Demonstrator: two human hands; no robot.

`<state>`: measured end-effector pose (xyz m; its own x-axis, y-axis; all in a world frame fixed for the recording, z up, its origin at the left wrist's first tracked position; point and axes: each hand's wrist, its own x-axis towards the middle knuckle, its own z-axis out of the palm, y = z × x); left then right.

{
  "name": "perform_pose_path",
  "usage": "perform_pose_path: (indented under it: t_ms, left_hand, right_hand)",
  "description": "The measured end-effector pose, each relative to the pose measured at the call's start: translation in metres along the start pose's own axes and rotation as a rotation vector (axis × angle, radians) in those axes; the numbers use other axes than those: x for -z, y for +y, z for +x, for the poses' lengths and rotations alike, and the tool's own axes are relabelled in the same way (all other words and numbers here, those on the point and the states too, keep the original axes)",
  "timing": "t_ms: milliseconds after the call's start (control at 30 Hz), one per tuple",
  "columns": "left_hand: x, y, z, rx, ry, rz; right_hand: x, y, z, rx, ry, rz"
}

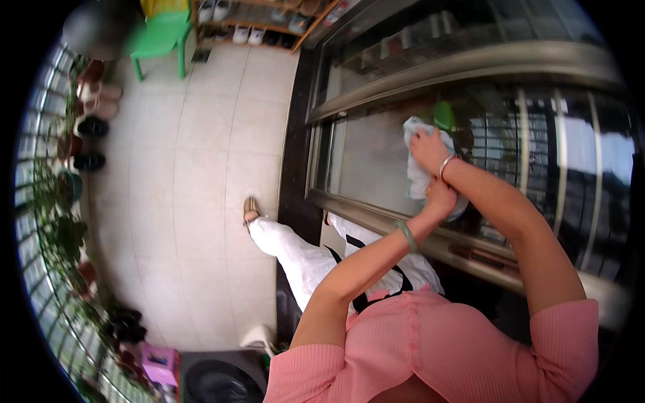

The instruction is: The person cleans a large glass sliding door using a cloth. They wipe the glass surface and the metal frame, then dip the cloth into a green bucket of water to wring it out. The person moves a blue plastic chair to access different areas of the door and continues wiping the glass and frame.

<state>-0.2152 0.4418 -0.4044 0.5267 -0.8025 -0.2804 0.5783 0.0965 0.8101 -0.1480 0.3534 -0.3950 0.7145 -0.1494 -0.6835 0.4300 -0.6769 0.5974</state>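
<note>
Pressing cloth (418,171), hanging lengthwise, with right hand (428,149)

pale cloth (418,176), pink top (430,349), green chair (160,40)

Pale tiled floor (201,174): green plastic chair (161,37), shoe rack (262,20), shoes (91,126) and potted plants (64,235) are seen on it.

Glass pane (376,158) lies open left of the hands; metal window frame (376,211) bounds it just below; tiled floor (201,174) gives wide room beyond.
</note>
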Motion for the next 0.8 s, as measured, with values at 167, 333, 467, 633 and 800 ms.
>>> perform_pose_path:
  t_ms: [167,333,467,633,800]
  left_hand:
    - [0.02,0.111,-0.017,-0.02,-0.195,-0.392]
    - [0.052,0.123,-0.081,-0.512,-0.118,-0.192]
    - [0.054,0.152,-0.155,-0.735,-0.075,0.291]
    - [0.0,0.173,-0.197,-1.308,-0.229,0.621]
    - [-0.1,0.197,-0.227,-1.276,-0.461,1.03]
  right_hand:
    - [0.075,0.08,-0.038,-0.593,0.128,0.479]
    - [0.166,0.057,-0.11,-0.736,0.893,0.798]
    - [0.191,0.013,-0.223,-0.661,1.336,0.816]
    - [0.17,-0.024,-0.378,-0.581,1.723,0.606]
    - [0.142,-0.015,-0.474,-1.282,1.638,0.129]
